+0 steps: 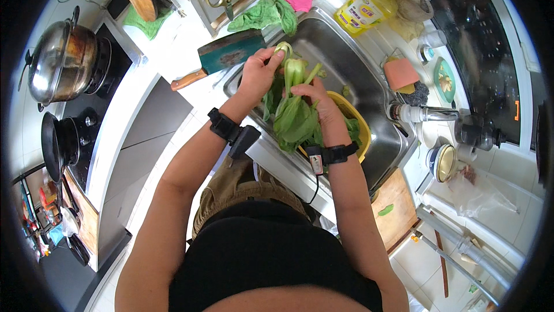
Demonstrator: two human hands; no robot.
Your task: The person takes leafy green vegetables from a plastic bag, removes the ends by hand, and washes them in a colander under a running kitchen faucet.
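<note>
A head of leafy green vegetable (295,117) with pale stalks is held over the near edge of the steel sink (359,65), stalk end up. My left hand (261,71) pinches a pale outer stalk at the top, thumb against finger. Around the stalks and leaves from the right closes my right hand (318,100). Below it in the sink sits a yellow plastic basket (365,128), partly hidden by my right forearm, with more greens in it. Small green bits lie on the sink floor.
A cleaver (231,52) lies at the sink's left edge, near my left hand. Behind are green and pink cloths, scissors in a rack and a yellow detergent bottle (361,9). The faucet (424,114) and a cutting board (394,208) are right. Pots stand on the stove at left.
</note>
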